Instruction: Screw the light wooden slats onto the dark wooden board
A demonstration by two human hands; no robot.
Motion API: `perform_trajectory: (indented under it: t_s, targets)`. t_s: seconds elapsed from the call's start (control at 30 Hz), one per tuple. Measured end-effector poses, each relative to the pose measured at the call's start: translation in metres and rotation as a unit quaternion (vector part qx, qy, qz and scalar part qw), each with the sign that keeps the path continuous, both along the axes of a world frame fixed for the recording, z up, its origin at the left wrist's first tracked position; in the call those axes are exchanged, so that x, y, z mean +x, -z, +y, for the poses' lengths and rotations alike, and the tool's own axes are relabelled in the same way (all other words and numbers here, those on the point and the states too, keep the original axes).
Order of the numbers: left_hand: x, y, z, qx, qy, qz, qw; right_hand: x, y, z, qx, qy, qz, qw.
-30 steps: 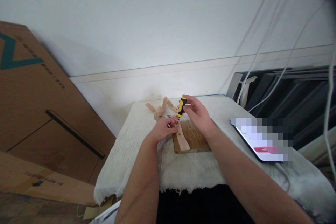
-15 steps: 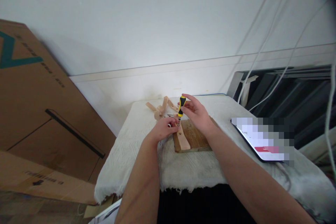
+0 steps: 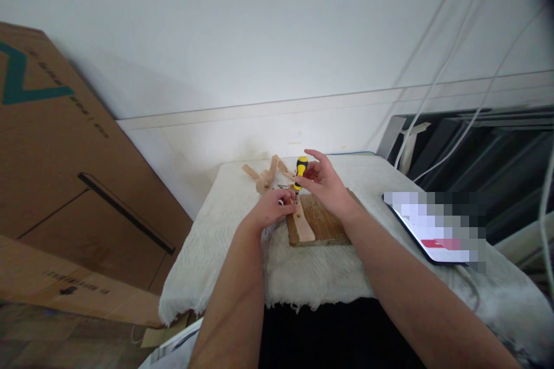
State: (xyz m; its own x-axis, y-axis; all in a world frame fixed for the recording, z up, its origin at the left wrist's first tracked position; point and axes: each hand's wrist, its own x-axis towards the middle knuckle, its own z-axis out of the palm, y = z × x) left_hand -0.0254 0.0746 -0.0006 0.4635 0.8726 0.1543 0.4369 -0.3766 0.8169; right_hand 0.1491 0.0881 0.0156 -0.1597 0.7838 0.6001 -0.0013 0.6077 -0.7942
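Note:
A yellow-and-black screwdriver (image 3: 302, 166) stands nearly upright, its tip down at a pale wooden piece (image 3: 305, 230) with holes in it. My right hand (image 3: 328, 185) has the handle between thumb and fingers, the index finger raised off it. My left hand (image 3: 273, 207) is closed in a pinch beside the screwdriver's tip, at the edge of the pale piece; what its fingertips hold is too small to make out. Under the pale piece lies a brown wooden board (image 3: 322, 220) with small holes in its surface.
More pale wooden parts (image 3: 272, 173) lie behind my left hand on the white cloth (image 3: 225, 230). A tablet-like device (image 3: 426, 236) with a lit screen lies at the right. A large cardboard box (image 3: 86, 184) stands left, dark panels (image 3: 467, 155) and white cables right.
My right index finger has lifted away from the screwdriver's handle, and the fingers have shifted around it. The screwdriver stays at about the same spot. My left hand has barely moved.

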Motion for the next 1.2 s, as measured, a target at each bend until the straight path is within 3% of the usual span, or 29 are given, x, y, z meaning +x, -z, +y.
perform_trajectory:
  t_s: [0.37, 0.6, 0.8, 1.2]
  targets:
    - [0.0031, 0.0026, 0.0033, 0.003, 0.021, -0.011, 1.0, -0.0002, -0.0041, -0.0064, -0.05, 0.012, -0.039, 0.998]
    - [0.0053, -0.0017, -0.0005, 0.007, 0.005, -0.003, 1.0, 0.0006, -0.0036, -0.0052, -0.041, 0.02, -0.049, 0.998]
    - [0.006, -0.0017, -0.0012, -0.008, 0.008, -0.023, 1.0, 0.0011, 0.0, 0.001, -0.034, 0.073, -0.062, 0.995]
    - [0.0032, 0.0036, 0.003, -0.006, 0.005, -0.029, 1.0, 0.0009, 0.002, 0.0003, -0.067, 0.047, -0.042, 0.996]
